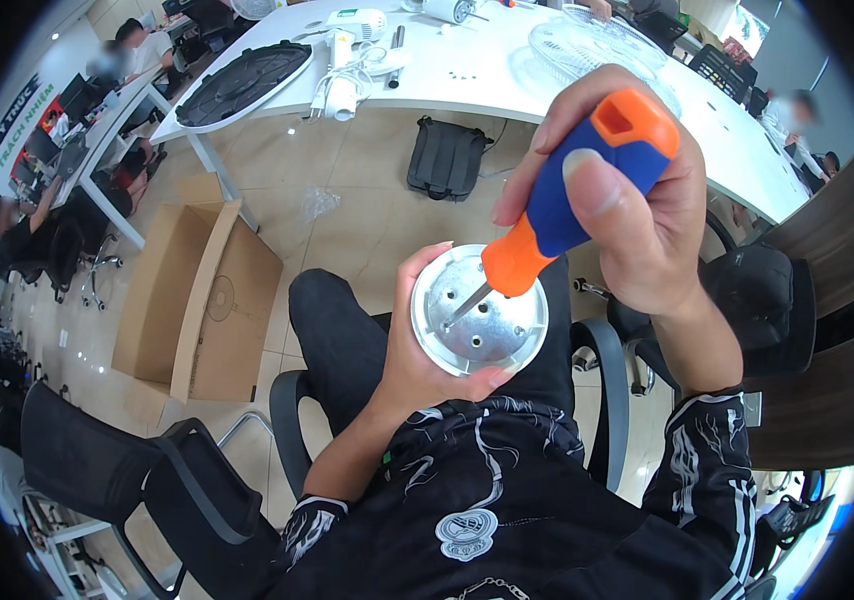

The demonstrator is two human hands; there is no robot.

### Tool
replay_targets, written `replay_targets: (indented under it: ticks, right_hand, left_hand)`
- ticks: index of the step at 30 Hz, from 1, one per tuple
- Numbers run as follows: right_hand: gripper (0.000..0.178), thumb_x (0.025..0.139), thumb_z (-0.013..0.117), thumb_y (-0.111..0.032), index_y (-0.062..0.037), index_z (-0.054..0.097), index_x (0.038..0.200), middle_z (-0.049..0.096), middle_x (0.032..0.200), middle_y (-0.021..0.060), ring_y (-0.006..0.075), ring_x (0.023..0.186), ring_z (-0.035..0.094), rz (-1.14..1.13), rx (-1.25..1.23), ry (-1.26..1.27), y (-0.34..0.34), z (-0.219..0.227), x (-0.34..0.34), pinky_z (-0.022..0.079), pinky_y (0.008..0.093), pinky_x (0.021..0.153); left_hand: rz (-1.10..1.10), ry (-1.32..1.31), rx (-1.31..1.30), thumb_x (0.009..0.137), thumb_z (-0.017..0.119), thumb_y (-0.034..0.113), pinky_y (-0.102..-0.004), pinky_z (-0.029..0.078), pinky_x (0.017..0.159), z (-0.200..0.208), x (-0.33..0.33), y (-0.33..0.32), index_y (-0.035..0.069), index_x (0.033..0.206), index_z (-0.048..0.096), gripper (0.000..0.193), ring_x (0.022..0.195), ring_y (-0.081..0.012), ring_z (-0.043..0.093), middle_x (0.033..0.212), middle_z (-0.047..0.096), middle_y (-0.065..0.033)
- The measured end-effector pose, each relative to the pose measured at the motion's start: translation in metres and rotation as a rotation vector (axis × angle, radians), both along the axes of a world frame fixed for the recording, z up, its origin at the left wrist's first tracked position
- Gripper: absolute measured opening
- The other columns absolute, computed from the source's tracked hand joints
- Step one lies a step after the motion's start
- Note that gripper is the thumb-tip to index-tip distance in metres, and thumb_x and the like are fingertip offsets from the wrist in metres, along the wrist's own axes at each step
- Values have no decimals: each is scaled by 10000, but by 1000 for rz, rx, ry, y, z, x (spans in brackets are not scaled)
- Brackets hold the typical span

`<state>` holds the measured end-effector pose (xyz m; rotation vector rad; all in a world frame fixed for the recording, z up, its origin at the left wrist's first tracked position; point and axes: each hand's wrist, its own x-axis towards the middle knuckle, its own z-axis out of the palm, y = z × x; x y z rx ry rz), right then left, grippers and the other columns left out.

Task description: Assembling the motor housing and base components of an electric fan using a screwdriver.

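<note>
My left hand point(409, 350) is wrapped round a white round fan part with a silver metal plate point(492, 326) facing up, held above my lap. Several small holes or screw spots dot the plate. In my right hand point(647, 220) is a screwdriver point(559, 205) with a blue and orange handle, gripped with the thumb along its side. The screwdriver's thin shaft slants down to the left, and its tip meets the plate near its left side. Whether a screw sits under the tip is too small to tell.
Ahead stands a white table point(487, 85) with a black round mesh piece point(244, 84), white fan parts with a cable point(347, 75) and clear fan blades or guards point(597, 50). An open cardboard box point(232, 310) and a black backpack point(447, 158) are on the floor. Office chairs point(97, 450) flank me.
</note>
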<state>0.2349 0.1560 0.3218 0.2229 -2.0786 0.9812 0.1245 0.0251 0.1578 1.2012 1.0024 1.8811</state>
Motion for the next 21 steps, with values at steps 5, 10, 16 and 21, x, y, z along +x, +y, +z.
replay_targets:
  ticks: [5, 10, 16, 21]
  right_hand:
    - [360, 918, 569, -350, -9, 513, 1020, 692, 837, 146, 189, 740, 705, 180, -161, -168, 1, 9, -8, 558, 287, 695]
    - [376, 821, 690, -248, 33, 541, 1021, 697, 876, 146, 187, 783, 691, 519, -119, -261, 1, 20, -25, 536, 282, 703]
    - [372, 763, 807, -149, 59, 612, 1002, 651, 897, 123, 207, 797, 719, 377, 65, -140, -2, 16, -36, 569, 305, 702]
    - [330, 770, 802, -157, 29, 625, 977, 653, 876, 94, 175, 769, 711, 245, 32, -17, -9, 8, -29, 547, 267, 674]
  left_hand:
    - [-40, 99, 34, 565, 948, 251, -398, 448, 1062, -4, -7, -2, 27, 1441, 235, 1152, 1272, -262, 524, 1342, 467, -162]
    - [-52, 84, -14, 578, 937, 247, -390, 445, 1051, -4, -4, -7, 10, 1426, 252, 1116, 1250, -246, 534, 1326, 483, -153]
    - [-17, 11, -94, 579, 932, 299, -384, 461, 1021, -11, -5, -8, -7, 1393, 304, 1073, 1198, -236, 559, 1288, 508, -146]
    - [-9, -14, -28, 591, 924, 339, -386, 440, 1044, -7, 0, -1, 1, 1421, 261, 1115, 1240, -230, 521, 1318, 466, -144]
